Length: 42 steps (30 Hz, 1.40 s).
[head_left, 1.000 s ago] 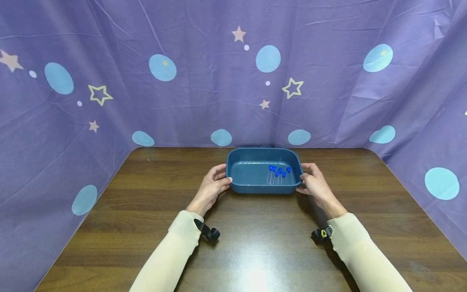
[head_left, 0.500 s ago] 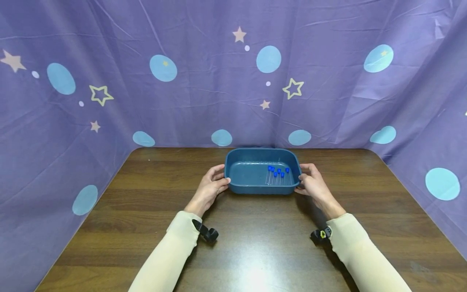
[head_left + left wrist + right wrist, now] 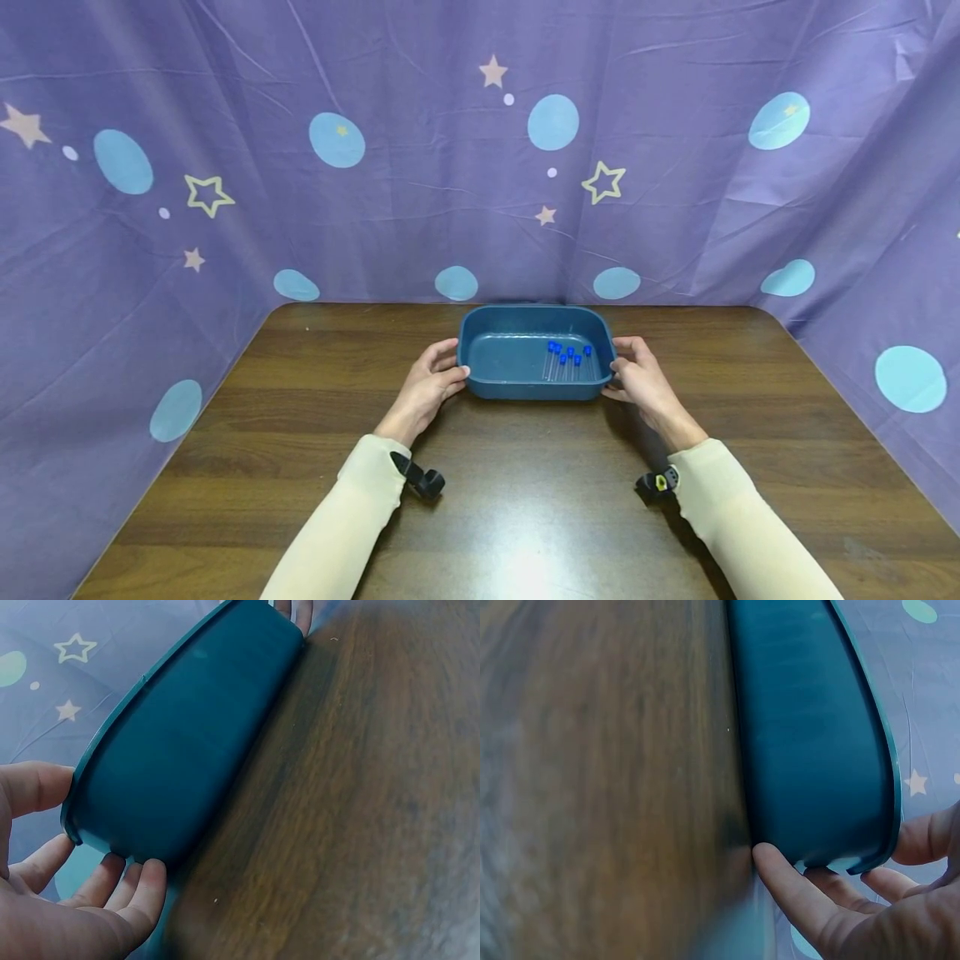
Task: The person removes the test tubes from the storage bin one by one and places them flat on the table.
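Observation:
A teal plastic tray point(image 3: 536, 390) sits toward the back of the wooden table, its long side facing me. At its left end my left hand point(image 3: 424, 387) holds it, the thumb on the rim and the other fingers spread along the end wall point(image 3: 142, 772). My right hand point(image 3: 643, 385) grips the opposite end in the same way; in the right wrist view one fingertip reaches the bottom edge of the tray point(image 3: 810, 735). Inside, in the right half, lie several thin clear tubes with blue caps point(image 3: 570, 353), caps toward the back.
The brown wooden table point(image 3: 247, 467) stretches around the tray on all sides. Behind and beside it hangs a purple curtain point(image 3: 420, 208) with stars and pale blue ovals. A black wrist camera point(image 3: 423, 479) is strapped over the left sleeve, and another point(image 3: 657, 483) over the right.
The tray has slid slightly to the left, with the tubes inside it. Both hands have moved along with it and keep the same hold.

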### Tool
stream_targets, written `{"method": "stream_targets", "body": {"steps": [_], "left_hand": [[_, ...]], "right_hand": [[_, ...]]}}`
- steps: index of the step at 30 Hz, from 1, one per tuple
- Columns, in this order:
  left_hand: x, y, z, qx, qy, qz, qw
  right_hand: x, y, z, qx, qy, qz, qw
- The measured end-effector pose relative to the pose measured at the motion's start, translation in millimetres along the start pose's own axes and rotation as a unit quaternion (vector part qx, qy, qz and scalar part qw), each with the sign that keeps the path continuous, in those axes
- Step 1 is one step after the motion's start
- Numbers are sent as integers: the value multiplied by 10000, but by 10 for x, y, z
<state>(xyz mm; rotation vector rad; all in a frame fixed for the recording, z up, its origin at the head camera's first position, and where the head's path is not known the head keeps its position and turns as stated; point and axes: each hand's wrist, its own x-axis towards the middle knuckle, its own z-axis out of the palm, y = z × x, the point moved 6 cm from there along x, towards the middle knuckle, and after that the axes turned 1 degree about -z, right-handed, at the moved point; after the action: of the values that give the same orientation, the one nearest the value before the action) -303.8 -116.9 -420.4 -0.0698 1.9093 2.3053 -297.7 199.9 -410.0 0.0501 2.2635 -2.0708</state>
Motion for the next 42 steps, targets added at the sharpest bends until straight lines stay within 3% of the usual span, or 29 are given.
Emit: {"method": "stream_targets", "body": {"steps": [42], "left_hand": [[-13,21,-163,-73,38,-181,9998]], "right_hand": [[-6,-5,139,42,-60,44,10000]]}}
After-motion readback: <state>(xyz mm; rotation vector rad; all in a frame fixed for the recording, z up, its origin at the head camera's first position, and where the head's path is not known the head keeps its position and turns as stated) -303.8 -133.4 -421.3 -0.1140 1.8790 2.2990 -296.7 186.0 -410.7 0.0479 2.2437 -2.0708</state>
